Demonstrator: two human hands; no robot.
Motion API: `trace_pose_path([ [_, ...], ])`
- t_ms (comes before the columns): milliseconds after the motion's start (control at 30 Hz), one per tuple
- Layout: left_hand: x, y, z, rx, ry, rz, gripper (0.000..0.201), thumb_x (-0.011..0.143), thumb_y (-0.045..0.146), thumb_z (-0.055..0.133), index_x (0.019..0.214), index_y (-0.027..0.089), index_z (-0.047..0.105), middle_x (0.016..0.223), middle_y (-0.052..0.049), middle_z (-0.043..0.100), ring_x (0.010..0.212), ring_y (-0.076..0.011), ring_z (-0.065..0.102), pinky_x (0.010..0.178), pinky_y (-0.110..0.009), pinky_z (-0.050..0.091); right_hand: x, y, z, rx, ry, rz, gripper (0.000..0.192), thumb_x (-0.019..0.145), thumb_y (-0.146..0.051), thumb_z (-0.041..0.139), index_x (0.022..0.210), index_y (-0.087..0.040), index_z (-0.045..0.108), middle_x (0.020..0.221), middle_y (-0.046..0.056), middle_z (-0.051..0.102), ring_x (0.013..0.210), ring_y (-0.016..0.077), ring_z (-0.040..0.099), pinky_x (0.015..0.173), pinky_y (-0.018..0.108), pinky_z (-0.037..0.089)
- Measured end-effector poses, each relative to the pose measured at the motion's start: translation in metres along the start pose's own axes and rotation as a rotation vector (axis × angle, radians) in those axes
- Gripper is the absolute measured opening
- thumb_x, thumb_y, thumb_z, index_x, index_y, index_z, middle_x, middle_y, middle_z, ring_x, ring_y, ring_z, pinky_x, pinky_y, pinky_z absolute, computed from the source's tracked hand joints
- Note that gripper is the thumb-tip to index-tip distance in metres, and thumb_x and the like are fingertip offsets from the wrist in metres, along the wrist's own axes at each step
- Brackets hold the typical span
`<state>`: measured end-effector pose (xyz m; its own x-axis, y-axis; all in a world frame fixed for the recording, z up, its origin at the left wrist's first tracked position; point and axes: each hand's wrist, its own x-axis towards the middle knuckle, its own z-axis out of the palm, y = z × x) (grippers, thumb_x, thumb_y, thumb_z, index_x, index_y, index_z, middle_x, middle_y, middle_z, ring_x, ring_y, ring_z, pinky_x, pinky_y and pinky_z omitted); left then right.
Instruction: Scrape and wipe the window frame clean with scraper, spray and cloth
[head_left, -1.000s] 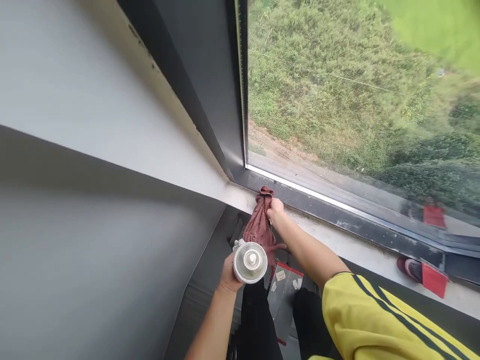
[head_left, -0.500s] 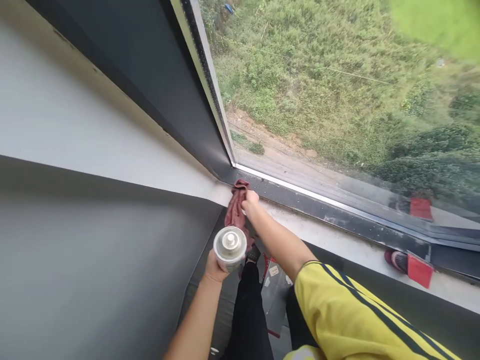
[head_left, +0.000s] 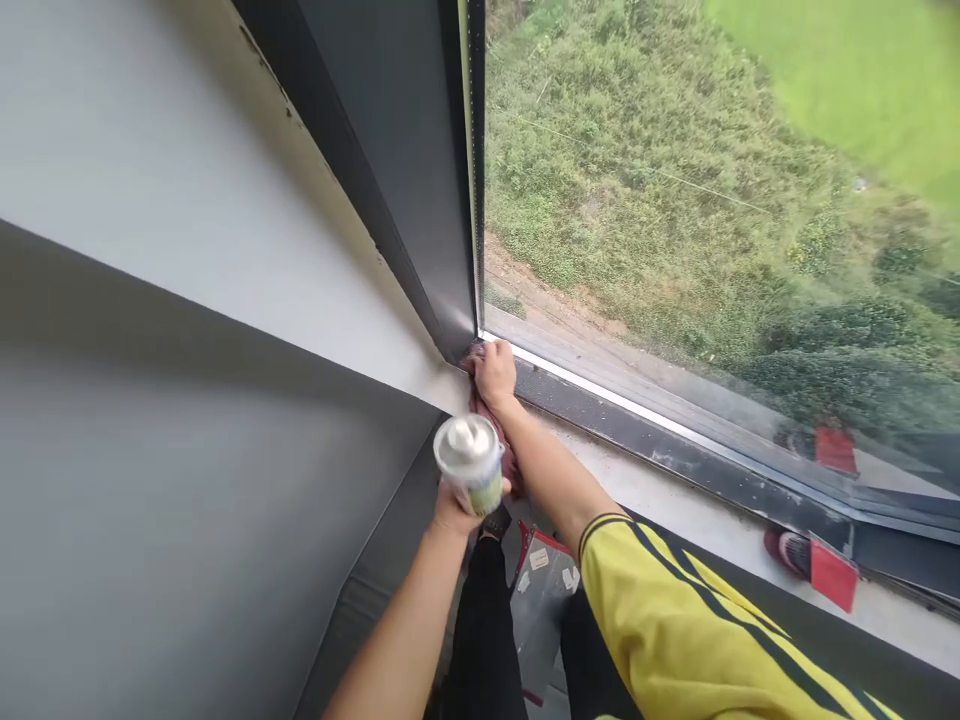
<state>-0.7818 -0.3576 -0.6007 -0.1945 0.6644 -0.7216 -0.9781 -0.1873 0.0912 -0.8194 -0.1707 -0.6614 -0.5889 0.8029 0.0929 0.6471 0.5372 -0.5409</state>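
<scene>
Right hand [head_left: 495,370] presses one dark red cloth [head_left: 501,440] into the window frame [head_left: 600,405] corner, fingers closed over it. Below it, I see my left hand [head_left: 454,510] wrapped around one spray can [head_left: 471,465] (label blurred, perhaps green).

Grey wall [head_left: 150,420] meets dark-framed window [head_left: 675,200] over a grassy slope.

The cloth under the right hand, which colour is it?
Dull reddish-brown cloth, best in the head view.
</scene>
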Motion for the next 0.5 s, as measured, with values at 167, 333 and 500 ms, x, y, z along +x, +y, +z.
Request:
trace_pose_path([
  [167, 0.02, 0.033, 0.0, -0.054, -0.012, 0.023, 0.034, 0.09, 0.033, 0.037, 0.079, 0.017, 0.065, 0.083, -0.009, 0.064, 0.056, -0.0226, 0.056, 0.045, -0.039, 0.047, -0.005, 0.002, 0.022, -0.251, -0.22, -0.202, 0.044, 0.093, -0.029, 0.035, 0.131, -0.008, 0.043, 0.131, 0.02, 0.042, 0.116, 0.0266, 0.037, 0.092, 0.038, 0.038],
  [333, 0.024, 0.03, -0.003, 0.032, 0.013, -0.032, 0.033, 0.088, 0.028, 0.036, 0.078, 0.014, 0.065, 0.083, -0.014, 0.064, 0.059, -0.0276, 0.059, 0.045, -0.043, 0.048, 0.006, -0.002, 0.027, -0.334, -0.255, -0.235, 0.044, 0.092, -0.017, 0.029, 0.132, -0.005, 0.04, 0.131, 0.022, 0.04, 0.111, 0.0267, 0.039, 0.088, 0.039, 0.04],
  [500, 0.024, 0.001, 0.005, 0.101, -0.022, -0.148, 0.027, 0.085, 0.021, 0.041, 0.08, 0.012, 0.066, 0.076, -0.013, 0.065, 0.064, -0.0293, 0.062, 0.049, -0.043, 0.05, -0.009, 0.049, -0.015, -0.341, -0.258, -0.279, 0.038, 0.091, -0.022, 0.035, 0.125, -0.008, 0.048, 0.111, 0.017, 0.049, 0.098, 0.024, 0.044, 0.084, 0.036, 0.042],
])
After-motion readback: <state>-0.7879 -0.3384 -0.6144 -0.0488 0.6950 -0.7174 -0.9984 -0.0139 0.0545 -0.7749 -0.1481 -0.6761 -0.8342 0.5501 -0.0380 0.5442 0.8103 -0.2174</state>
